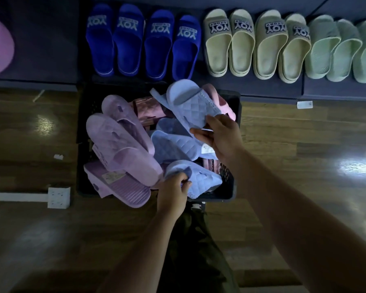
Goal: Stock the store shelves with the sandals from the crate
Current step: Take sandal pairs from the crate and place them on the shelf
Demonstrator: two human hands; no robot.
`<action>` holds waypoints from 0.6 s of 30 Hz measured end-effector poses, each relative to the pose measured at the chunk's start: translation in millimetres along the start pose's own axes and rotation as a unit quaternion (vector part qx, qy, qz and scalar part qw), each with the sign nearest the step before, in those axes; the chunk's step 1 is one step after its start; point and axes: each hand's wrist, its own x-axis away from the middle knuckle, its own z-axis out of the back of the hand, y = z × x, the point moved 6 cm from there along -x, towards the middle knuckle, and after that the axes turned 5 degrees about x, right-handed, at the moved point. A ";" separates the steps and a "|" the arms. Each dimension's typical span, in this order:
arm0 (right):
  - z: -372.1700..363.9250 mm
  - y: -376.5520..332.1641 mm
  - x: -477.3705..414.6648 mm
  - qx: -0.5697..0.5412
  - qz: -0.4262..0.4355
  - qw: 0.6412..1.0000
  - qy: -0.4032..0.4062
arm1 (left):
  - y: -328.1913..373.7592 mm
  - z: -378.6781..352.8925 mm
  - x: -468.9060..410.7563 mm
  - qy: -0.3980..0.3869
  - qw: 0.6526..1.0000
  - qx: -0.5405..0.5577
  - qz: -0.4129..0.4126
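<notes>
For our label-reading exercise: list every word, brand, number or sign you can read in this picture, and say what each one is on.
"YOY", upside down to the camera: straps of the four royal-blue rubber slides on the shelf.
"YOY", with a smaller word above it, too blurred to read: straps of the four beige rubber slides.
Sticker on the lilac ribbed-sole sandal: too small.
White shelf-edge tag: blurred.

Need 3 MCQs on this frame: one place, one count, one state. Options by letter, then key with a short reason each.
1. Where is the crate?
A) on the shelf
B) on the floor in front of the shelf
C) on a cart

2. How many dark blue sandals are on the shelf?
A) two
B) four
C) six

3. What is the right hand doing?
A) gripping a light blue sandal
B) hanging empty
C) holding a purple sandal

Key: 1 B, the crate rests on wood floor below the shelf edge. 2 B, four stand side by side. 3 A, its fingers clamp that sandal's heel end.
</notes>
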 end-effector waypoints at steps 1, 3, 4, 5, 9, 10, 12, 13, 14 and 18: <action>4.9 -3.4 4.8 0.008 0.016 1.000 0.000 | -0.6 1.6 3.7 0.001 1.000 0.000 0.005; 16.2 -8.2 12.3 0.019 0.036 0.999 0.014 | -2.7 4.9 10.5 0.006 1.000 0.002 0.010; 21.4 -10.0 15.6 0.028 0.042 0.998 0.023 | -3.4 5.8 12.7 0.007 1.000 0.005 0.005; 24.8 -10.9 18.6 0.041 0.048 0.998 0.027 | -3.8 6.7 14.3 0.009 1.000 0.007 -0.001; 26.9 -12.1 29.4 0.093 0.070 0.993 0.020 | -3.7 12.7 17.0 0.028 0.999 0.015 -0.015; 29.0 -14.1 31.0 0.093 0.078 0.992 0.031 | -3.4 13.7 17.6 0.029 0.999 0.017 -0.017; 37.0 -19.4 33.6 0.074 0.089 0.991 0.063 | -3.0 15.0 19.5 0.030 0.999 0.021 -0.018; 41.0 -21.3 35.4 0.065 0.090 0.991 0.071 | -2.5 16.7 20.7 0.036 0.999 0.023 -0.019; 44.2 -21.5 37.6 0.060 0.089 0.992 0.072 | -1.0 19.6 21.8 0.047 0.998 0.022 -0.021; 53.0 -4.3 43.8 0.102 0.081 0.991 0.042 | 14.2 41.4 22.5 0.115 0.993 0.027 -0.027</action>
